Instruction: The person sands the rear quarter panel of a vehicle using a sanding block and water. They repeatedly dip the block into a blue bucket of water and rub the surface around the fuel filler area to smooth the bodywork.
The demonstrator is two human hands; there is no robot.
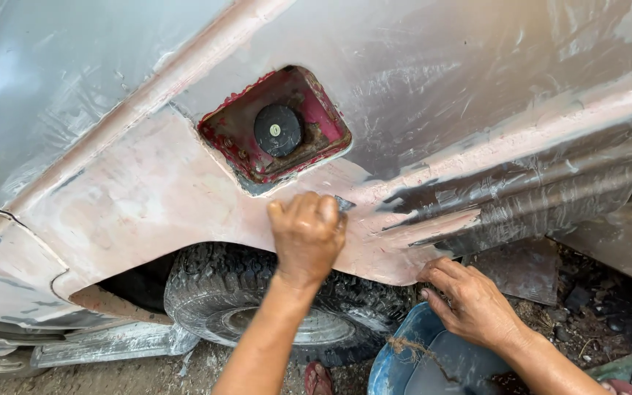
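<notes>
**Two hands on one sanded panel**

You are pressing your left hand [306,235] against the car panel [148,190], fingers curled tight over a small dark pad [344,204] that is peeking out just beside your knuckles. The pad is lying flat on the pinkish filler, right below the one open fuel recess [276,124] with its single black cap [277,129]. Your right hand [471,301] is resting at the lower edge of the panel, fingers spread and loose, holding nothing, fingertips touching the rim of the wheel arch. One tyre [257,300] is sitting under the arch, behind your left forearm. One blue bucket [433,358] is standing below your right wrist, with a frayed bit of cord [404,345] on its rim
</notes>
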